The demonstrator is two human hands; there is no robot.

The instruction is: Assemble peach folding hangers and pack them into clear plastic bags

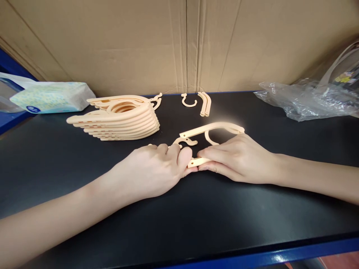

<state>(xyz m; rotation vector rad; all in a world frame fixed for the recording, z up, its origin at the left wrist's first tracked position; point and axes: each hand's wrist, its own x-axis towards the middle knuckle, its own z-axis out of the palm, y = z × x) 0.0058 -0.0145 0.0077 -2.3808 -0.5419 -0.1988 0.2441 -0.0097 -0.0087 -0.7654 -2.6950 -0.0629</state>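
Note:
Just above the black tabletop, both hands meet on cream plastic folding-hanger parts. My right hand [238, 158] is closed around a hanger arm [199, 161] whose holed end points at my left thumb. Behind those fingers a second hanger arm [211, 128] curves to the right, its near end hidden by the hand. My left hand [157, 168] is closed, thumb and finger pinched by the holed end. A hanger hook [187, 142] shows just behind its knuckles; whether the fingers hold the hook or the arm's end is hidden.
At the back left, folded hangers [126, 123] lie in a neat stack. A loose hook [189, 101] and a few hanger arms [205, 104] rest near the cardboard wall [126, 45]. A tissue pack [53, 98] stands far left; crumpled clear plastic [305, 99] lies at the right.

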